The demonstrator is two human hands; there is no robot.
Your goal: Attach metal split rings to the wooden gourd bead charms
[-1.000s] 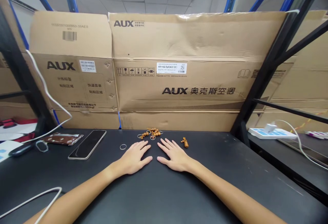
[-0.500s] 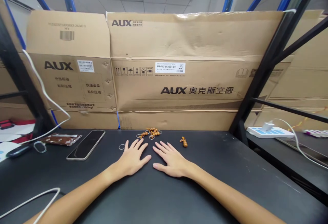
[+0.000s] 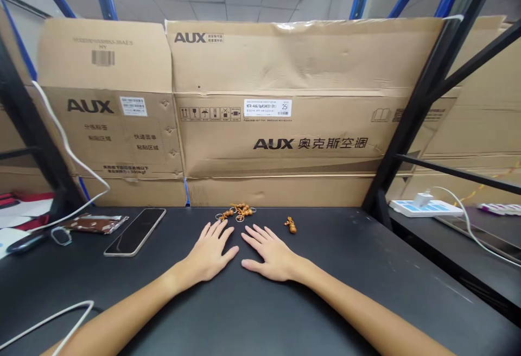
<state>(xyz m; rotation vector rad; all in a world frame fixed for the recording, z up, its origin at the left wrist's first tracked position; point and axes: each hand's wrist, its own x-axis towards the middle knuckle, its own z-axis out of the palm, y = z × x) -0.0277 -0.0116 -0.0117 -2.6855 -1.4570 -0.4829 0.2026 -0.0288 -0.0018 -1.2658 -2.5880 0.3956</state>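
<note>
Both of my hands rest palm down on the black tabletop point(image 3: 244, 312). My left hand point(image 3: 208, 254) lies flat with its fingers spread, holding nothing. My right hand point(image 3: 272, 254) is also flat and spread, the two thumbs pointing at each other with a small gap between. Just beyond the left fingertips lies a cluster of brown wooden bead keychains point(image 3: 243, 209) with metal rings. A single gourd-shaped wooden pendant point(image 3: 292, 227) with a cord loop sits apart, beyond and to the right of my right hand.
A smartphone point(image 3: 136, 232) and a brown packet point(image 3: 95, 223) lie to the left. White cables point(image 3: 67, 150) run down the left side. Cardboard boxes point(image 3: 277, 63) wall off the back. Past a black post point(image 3: 401, 144) on the right is a white power strip point(image 3: 401, 208).
The view has shifted very slightly. A thin metal ring that showed by my left fingers no longer shows. My hands stay flat in nearly the same place.
</note>
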